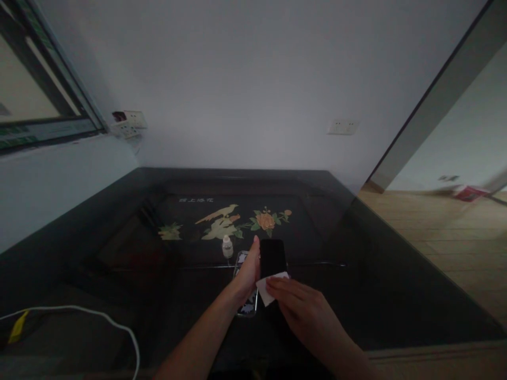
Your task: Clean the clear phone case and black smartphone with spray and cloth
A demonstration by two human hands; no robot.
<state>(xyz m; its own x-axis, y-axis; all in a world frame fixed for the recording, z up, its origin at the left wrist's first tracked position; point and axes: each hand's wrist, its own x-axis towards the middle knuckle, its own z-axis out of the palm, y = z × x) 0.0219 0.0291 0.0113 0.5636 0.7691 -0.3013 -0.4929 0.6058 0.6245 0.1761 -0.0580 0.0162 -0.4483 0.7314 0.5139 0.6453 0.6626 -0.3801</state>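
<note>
My left hand point(249, 272) grips a black smartphone point(272, 256) along its left edge, with the thumb pointing up beside it. Against the lower part of the phone's dark screen, my right hand point(297, 298) presses a white wipe point(266, 293) with its fingers held together. Under my left hand, a clear phone case point(249, 307) with a pale pattern lies on the table, partly covered by the hand. Just beyond it stands a small clear bottle point(227, 248) with a white cap.
The glossy black table point(376, 274) carries a bird-and-flower picture point(264, 220). A white cable point(99, 312) with a yellow tag point(18, 327) curves over the left side. Wall sockets point(343, 126) sit behind the table; a window point(35, 79) is at left.
</note>
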